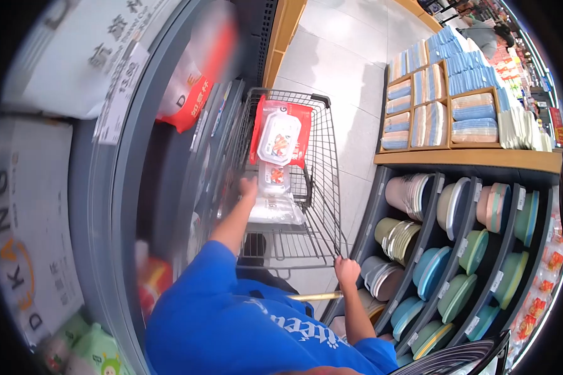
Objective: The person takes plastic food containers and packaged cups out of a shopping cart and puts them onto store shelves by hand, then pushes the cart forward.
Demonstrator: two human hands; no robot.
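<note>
A black wire shopping cart (324, 134) stands in front of me. Inside it lie a red-and-clear package (301, 119), a white tray-shaped pack (275, 139) with a food picture, a smaller similar pack (274, 179), and a clear plastic-wrapped white pack (272, 211). My right hand (347, 272) is closed on the rear right corner of the cart's rim. My left hand (249, 186) is by the cart's left side, close to the smaller pack. Its fingers are blurred, so what they touch is unclear.
Shelves (128, 125) with bagged goods run close along the left. On the right, a rack of stacked colored bowls (428, 272) stands under wooden compartments of folded towels (428, 87). A tiled aisle (356, 81) runs ahead between them. A person (481, 37) is far off at upper right.
</note>
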